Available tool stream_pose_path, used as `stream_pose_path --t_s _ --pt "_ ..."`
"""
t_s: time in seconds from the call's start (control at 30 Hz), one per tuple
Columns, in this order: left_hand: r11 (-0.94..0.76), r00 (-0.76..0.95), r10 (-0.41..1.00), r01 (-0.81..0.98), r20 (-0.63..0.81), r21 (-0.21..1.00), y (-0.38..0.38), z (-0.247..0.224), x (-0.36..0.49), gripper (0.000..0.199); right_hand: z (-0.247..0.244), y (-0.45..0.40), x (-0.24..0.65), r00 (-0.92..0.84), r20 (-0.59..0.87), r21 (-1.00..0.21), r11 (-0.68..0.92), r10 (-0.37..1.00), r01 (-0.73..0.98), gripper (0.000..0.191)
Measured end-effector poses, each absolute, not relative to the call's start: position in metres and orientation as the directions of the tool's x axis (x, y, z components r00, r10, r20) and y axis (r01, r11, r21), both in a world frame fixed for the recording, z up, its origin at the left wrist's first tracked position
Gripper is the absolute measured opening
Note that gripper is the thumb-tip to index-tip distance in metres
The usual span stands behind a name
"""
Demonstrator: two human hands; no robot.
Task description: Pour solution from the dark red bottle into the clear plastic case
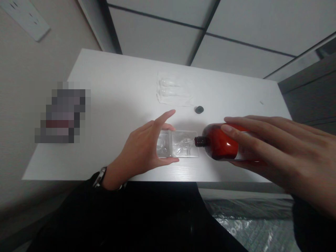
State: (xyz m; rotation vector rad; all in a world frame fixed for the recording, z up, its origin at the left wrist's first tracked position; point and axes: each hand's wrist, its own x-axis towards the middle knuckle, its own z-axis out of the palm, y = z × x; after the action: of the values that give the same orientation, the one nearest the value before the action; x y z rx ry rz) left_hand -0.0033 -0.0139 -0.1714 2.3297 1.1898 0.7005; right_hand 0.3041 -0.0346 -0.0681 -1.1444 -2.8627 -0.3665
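Observation:
My left hand (pixel 144 147) grips a small clear plastic container (pixel 193 154) with two sections, its thumb and fingers along the long sides. My right hand (pixel 278 147) is wrapped round a reddish-brown bottle (pixel 223 141) with a pale label. The bottle lies tilted on its side, and its uncapped dark threaded neck points left over the container's right section. Inside that section the surface looks clear and rippled; whether liquid is flowing cannot be made out. Beyond the container a black cap (pixel 199 110) rests on the white table (pixel 118 94).
Behind the container lies a clear plastic bag (pixel 173 89) with slim clear tubes in it. A blurred-out dark object (pixel 63 115) is at the table's left edge. Panelled doors (pixel 157 28) stand along the far side, and a wall socket plate (pixel 25 17) is at upper left.

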Motion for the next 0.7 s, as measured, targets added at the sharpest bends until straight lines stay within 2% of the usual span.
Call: stream_pose_path --t_s 0.33,0.57,0.7 --pt "-0.548 0.511 0.824 0.613 0.243 0.569 -0.0129 -0.1732 -0.0042 0.118 -0.0677 -0.0345 0.307 -0.72 0.152 0.181 0.697 0.677 0.694 0.064" --pt "-0.543 0.504 0.828 0.612 0.245 0.575 -0.013 -0.1744 -0.0048 0.118 -0.0669 -0.0358 0.3076 -0.717 0.132 0.217 0.686 0.685 0.695 0.054" --pt "-0.554 0.508 0.822 0.607 0.258 0.57 -0.0131 -0.1751 -0.0049 0.118 -0.0649 -0.0362 0.3078 -0.708 0.14 0.204 0.68 0.692 0.704 0.057"
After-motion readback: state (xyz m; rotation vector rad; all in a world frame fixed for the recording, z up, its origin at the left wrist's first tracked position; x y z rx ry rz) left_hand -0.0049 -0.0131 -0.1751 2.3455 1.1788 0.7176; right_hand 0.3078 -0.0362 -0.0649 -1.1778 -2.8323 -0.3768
